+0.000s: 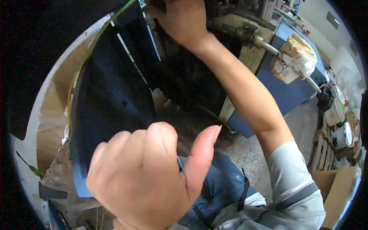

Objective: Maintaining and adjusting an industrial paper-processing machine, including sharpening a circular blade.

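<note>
near, left of centre: left hand (142, 172) | far, beyond it: right hand (182, 21) | left: cable (70, 97) running far to near beside panel (111, 96) | right of right forearm (245, 86): rod (271, 48) against bundle (297, 55) | far right: buckets (342, 137) by pallet (324, 149) | near right: cardboard box (343, 191), right of sleeve (293, 172)

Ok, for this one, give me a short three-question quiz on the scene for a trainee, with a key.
1. Which is nearer the camera, the left hand or the right hand?
2. True or false: the white buckets stand at the picture's left edge.
3. The right arm's sleeve is mainly: a) red, b) light grey, c) yellow?

Key: 1. The left hand. 2. False; the white buckets are at the right. 3. b.
</note>
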`<state>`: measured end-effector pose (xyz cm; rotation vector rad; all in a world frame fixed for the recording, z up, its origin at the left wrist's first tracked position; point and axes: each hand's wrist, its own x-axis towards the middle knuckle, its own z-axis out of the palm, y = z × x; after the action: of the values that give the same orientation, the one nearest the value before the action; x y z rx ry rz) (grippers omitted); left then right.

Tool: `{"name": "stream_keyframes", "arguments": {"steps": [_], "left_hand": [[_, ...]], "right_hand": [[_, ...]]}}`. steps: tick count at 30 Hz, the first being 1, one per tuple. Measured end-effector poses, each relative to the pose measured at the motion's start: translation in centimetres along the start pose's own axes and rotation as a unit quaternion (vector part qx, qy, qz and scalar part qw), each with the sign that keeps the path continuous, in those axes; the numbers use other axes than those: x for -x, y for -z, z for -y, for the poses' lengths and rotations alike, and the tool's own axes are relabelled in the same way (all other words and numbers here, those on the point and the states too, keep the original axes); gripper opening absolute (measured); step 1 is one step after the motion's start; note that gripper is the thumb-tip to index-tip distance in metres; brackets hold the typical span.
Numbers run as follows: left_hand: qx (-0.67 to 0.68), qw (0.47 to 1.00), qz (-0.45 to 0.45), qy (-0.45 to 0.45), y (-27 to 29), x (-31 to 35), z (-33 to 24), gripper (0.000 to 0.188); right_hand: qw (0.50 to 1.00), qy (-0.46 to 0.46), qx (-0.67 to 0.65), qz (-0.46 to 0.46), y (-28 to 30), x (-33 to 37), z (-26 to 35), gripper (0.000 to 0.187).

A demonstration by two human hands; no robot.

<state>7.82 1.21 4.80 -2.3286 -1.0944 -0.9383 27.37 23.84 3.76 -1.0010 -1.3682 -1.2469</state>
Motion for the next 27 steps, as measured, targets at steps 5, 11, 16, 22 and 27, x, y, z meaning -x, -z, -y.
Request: {"name": "stream_keyframes", "arguments": {"steps": [5, 11, 16, 22, 27], "left_hand": [[-0.003, 1.0, 0.02, 0.021, 0.0, -0.3, -0.4, 0.034], [-0.005, 1.0, 0.008, 0.017, -0.2, -0.1, -0.3, 0.034], [-0.005, 1.0, 0.015, 0.018, 0.1, -0.2, -0.3, 0.034], [-0.001, 0.999, 0.022, 0.024, 0.1, -0.1, -0.6, 0.034], [-0.008, 0.999, 0.025, 0.018, 0.2, 0.0, -0.3, 0.033]], "right_hand": [[0.994, -0.061, -0.085, 0.036, 0.5, 0.9, 0.3, 0.046], [0.988, -0.044, -0.138, -0.046, 0.4, 0.3, 0.0, 0.043], [0.994, -0.022, -0.105, 0.012, 0.0, -0.3, -0.8, 0.044], [1.0, -0.001, -0.025, -0.009, -0.9, 0.1, -1.5, 0.046], [0.992, -0.007, 0.11, 0.057, 0.7, 0.9, 0.5, 0.042]]}}
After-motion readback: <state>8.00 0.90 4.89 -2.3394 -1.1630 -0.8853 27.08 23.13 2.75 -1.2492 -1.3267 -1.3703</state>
